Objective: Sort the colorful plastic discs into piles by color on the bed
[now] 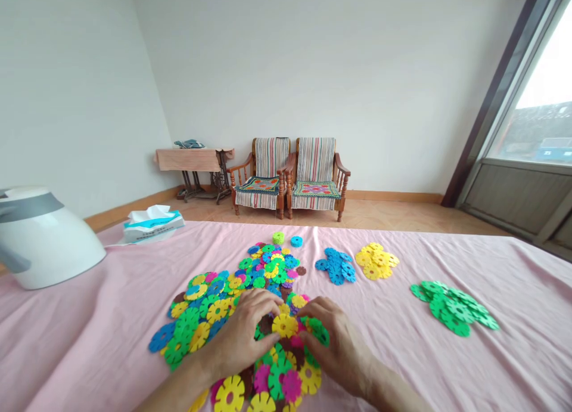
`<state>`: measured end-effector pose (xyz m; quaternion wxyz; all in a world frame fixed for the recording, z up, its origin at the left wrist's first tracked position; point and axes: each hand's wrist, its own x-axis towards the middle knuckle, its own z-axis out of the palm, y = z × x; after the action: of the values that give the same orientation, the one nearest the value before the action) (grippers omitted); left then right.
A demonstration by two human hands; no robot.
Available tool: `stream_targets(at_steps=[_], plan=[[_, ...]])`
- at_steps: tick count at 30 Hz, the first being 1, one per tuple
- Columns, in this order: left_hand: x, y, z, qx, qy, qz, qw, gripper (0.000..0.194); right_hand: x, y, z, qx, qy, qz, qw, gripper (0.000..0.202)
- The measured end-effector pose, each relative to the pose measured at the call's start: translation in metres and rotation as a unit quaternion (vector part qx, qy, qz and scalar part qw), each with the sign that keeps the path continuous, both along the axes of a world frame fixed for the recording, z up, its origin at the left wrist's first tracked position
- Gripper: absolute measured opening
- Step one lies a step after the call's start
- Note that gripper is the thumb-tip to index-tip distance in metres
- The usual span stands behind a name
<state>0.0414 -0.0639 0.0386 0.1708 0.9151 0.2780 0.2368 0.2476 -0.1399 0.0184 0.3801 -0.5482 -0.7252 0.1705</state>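
Note:
A large heap of notched plastic discs [217, 309], in yellow, green, blue, pink and brown, spreads over the pink cloth. Both hands are in its near part, on either side of a yellow disc [285, 325]. My left hand [250, 322] curves over the discs, its thumb and forefinger apart near the left edge of that disc. Opposite it, my right hand [335, 340] is also curved, thumb and fingers apart, with green discs [318, 330] showing in the gap. No disc is plainly gripped by either hand. Some fingertips are hidden.
Right of the heap lie separate piles of blue discs [335, 266], yellow discs [376, 260] and green discs [456, 307]. Behind it stand small lime-green [277, 238] and blue disc stacks [296, 241]. A kettle [58, 239] and tissue box [152, 226] occupy the left side.

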Motion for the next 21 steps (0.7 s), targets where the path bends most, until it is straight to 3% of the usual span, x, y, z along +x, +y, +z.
stream_targets(at_steps=[3, 6, 9, 12, 15, 18, 21], plan=[[0.001, 0.000, 0.000, 0.010, 0.001, -0.015, 1.000, 0.011, -0.015, 0.000, -0.003, 0.003, 0.036, 0.000, 0.999, 0.020], [0.001, -0.001, 0.001, 0.018, -0.001, -0.027, 0.999, 0.005, -0.027, 0.000, -0.002, -0.007, 0.032, -0.014, 0.999, 0.008], [-0.002, 0.001, 0.001, 0.020, -0.010, -0.020, 1.000, 0.013, -0.021, 0.007, 0.000, -0.005, 0.049, -0.053, 0.997, 0.015], [-0.004, 0.005, -0.003, 0.027, -0.036, 0.019, 0.999, 0.012, 0.016, 0.020, 0.001, 0.014, 0.079, -0.165, 0.983, 0.017], [-0.005, 0.009, -0.008, 0.032, -0.056, 0.051, 0.997, 0.009, 0.073, 0.031, -0.002, 0.014, 0.103, -0.323, 0.941, 0.020], [-0.005, 0.012, -0.012, 0.038, -0.056, 0.062, 0.996, 0.010, 0.123, 0.034, -0.010, 0.000, 0.123, -0.406, 0.906, 0.022], [-0.005, 0.012, -0.013, 0.043, -0.052, 0.068, 0.995, 0.010, 0.151, 0.035, -0.023, -0.006, 0.158, -0.438, 0.885, 0.027]])
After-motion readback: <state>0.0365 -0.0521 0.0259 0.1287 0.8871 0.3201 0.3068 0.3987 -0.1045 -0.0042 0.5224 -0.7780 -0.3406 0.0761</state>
